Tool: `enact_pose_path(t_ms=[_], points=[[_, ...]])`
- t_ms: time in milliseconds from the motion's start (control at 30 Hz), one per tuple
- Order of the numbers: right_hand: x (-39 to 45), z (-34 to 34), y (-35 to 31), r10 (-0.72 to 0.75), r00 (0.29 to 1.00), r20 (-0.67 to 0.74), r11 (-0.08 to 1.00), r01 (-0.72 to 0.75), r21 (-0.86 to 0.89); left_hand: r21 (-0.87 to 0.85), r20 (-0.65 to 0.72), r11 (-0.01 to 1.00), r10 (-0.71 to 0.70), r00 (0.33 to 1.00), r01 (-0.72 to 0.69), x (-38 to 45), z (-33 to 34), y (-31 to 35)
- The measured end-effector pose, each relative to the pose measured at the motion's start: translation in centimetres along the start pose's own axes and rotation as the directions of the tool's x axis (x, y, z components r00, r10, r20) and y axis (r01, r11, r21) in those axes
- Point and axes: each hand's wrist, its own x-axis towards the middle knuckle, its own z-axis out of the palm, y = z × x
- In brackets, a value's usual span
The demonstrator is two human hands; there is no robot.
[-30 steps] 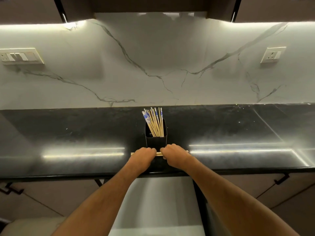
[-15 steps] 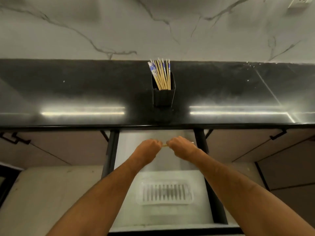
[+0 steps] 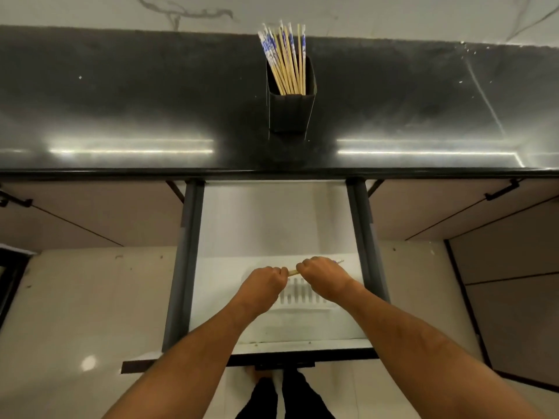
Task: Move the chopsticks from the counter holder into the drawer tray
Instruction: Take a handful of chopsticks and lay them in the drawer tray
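Both hands have dropped from the desk (image 3: 121, 95) edge into the open drawer (image 3: 272, 225): the left hand (image 3: 262, 285) and right hand (image 3: 323, 276) are each curling their fingers round one end of a held chopstick (image 3: 292, 272), now hovering level just above the white slotted tray (image 3: 302, 300). Release looks imminent. Most chopsticks (image 3: 284, 60) are standing in the black holder (image 3: 290, 113) on the desk, awaiting later trips.

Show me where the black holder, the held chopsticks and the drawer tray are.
black holder (image 3: 289, 116): head view, front wall.
held chopsticks (image 3: 292, 272): head view, bare stretch between both hands.
drawer tray (image 3: 298, 297): head view, slotted bottom between the wrists.
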Motion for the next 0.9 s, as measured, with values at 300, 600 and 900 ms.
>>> enact_pose_path(t_ms=[300,600,900], points=[[-0.7,3.0,-1.8,-0.023,1.000,-0.016,1.000,0.023,-0.013,0.029,0.006,0.999,-0.020,1.000,0.020,-1.3,2.6,0.0],[0.7,5.5,-1.9,0.061,0.998,-0.024,0.994,-0.058,0.091,-0.031,0.054,0.993,-0.110,0.992,0.112,-0.2,4.1,0.3],[0.9,7.3,-1.8,0.065,0.997,-0.045,0.997,-0.064,0.042,-0.136,0.053,0.972,-0.188,0.981,0.194,0.3,5.4,0.7]])
